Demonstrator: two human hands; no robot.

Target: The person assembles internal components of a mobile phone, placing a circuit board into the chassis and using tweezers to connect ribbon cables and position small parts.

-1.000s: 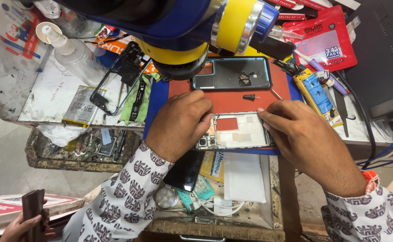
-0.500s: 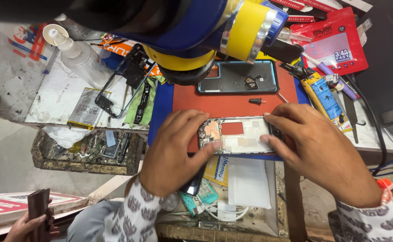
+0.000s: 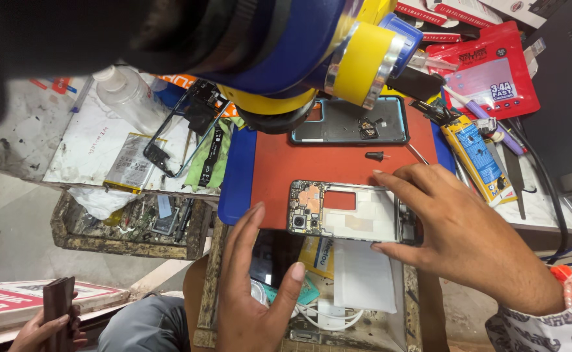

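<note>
Fingers of the left hand (image 3: 253,287) are spread wide and hold nothing; the hand hovers just beside the near-left edge of the opened phone frame (image 3: 348,212), above a dark glossy screen panel (image 3: 273,257) lying lower down. The frame is gripped at its right end by the right hand (image 3: 468,228), thumb under the near edge and fingertips curled over the far edge. It lies flat on the red work mat (image 3: 338,163), close to the mat's near edge. For the handling in progress to be done well, the frame is best kept level and held by its metal rim only, since the bare circuit board and camera module at its left end would be easily marked or bent. The frame is thin, rectangular and hard-edged, with pale matte shielding across its middle and a coppery patch at one corner. Farther back, a small black screw bit (image 3: 377,156) is seen on the smooth mat, and beyond it a teal-rimmed back cover (image 3: 348,122), shallow and glossy.
</note>
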